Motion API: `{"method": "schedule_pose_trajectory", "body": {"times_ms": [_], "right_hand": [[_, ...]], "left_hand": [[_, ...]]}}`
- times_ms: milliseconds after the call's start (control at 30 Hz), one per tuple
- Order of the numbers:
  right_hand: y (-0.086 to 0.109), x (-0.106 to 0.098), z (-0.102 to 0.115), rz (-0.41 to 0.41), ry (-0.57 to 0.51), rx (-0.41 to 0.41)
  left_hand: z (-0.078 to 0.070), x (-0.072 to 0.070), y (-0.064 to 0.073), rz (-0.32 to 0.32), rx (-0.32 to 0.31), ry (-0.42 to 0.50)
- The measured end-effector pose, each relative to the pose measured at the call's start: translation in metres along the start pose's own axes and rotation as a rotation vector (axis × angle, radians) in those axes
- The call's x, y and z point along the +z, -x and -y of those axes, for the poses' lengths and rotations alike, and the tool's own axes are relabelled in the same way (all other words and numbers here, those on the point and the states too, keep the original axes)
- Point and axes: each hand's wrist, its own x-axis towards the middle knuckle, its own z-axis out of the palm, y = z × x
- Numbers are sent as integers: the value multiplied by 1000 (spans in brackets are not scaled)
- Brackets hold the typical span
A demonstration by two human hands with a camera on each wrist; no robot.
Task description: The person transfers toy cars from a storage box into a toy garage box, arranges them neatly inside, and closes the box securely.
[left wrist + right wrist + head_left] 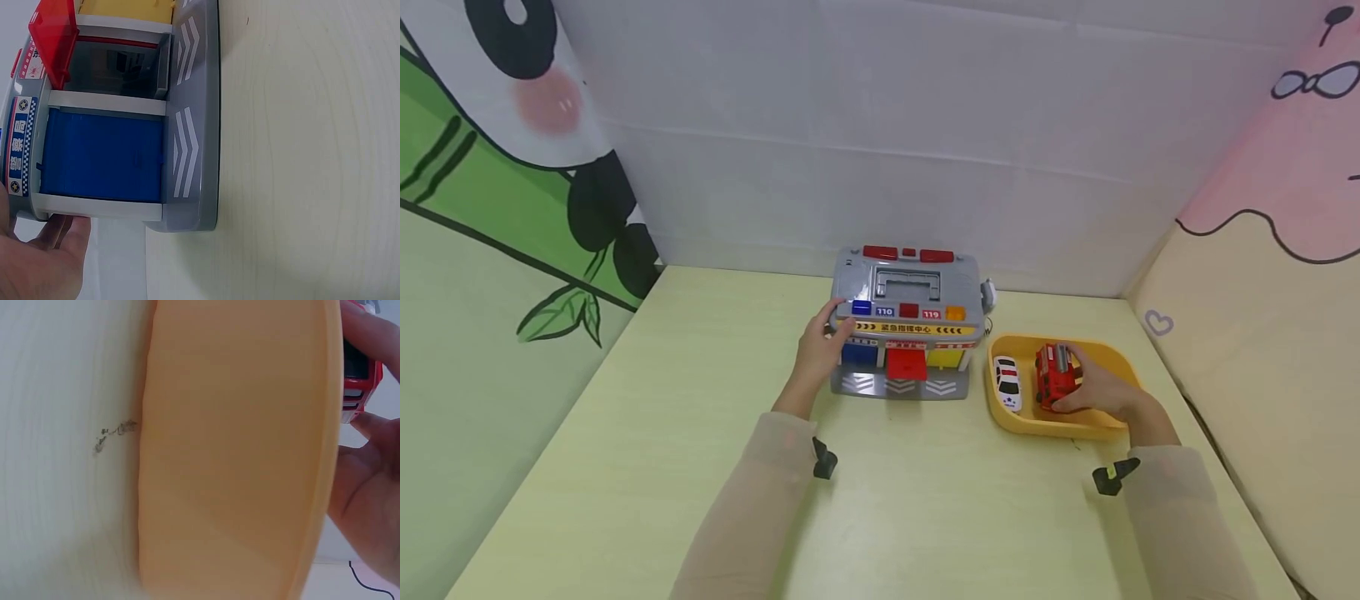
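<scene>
A grey toy rescue station point(907, 325) stands at the back middle of the table. Its middle red door point(56, 40) is swung up, exposing a dark bay, while the blue door point(103, 156) is down. My left hand point(822, 354) grips the station's left end, thumb over the roof edge and fingers against the side. To the right, my right hand point(1097, 387) holds a red toy fire truck point(1054, 377) over the yellow tray point(1045, 429), fingers and thumb on opposite sides. A white toy police car point(1007, 383) lies inside the tray, left of the truck.
Behind the station rises a white cloth wall point(880, 167). A green-patterned panel point(490, 333) borders the left, and a cream and pink one point(1262, 333) the right, close beside the tray. The pale table point(940, 500) extends toward me.
</scene>
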Motion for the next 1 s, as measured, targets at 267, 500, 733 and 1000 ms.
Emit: {"method": "schedule_pose_trajectory", "body": {"times_ms": [267, 500, 733, 1000], "right_hand": [[1, -1, 4, 6, -14, 13], [3, -1, 8, 16, -24, 5], [7, 3, 13, 4, 8, -10], [13, 9, 19, 9, 23, -18]], "left_hand": [[-1, 1, -1, 16, -19, 8], [0, 0, -2, 7, -19, -2], [-1, 0, -1, 7, -12, -1], [1, 1, -1, 5, -14, 3]]}}
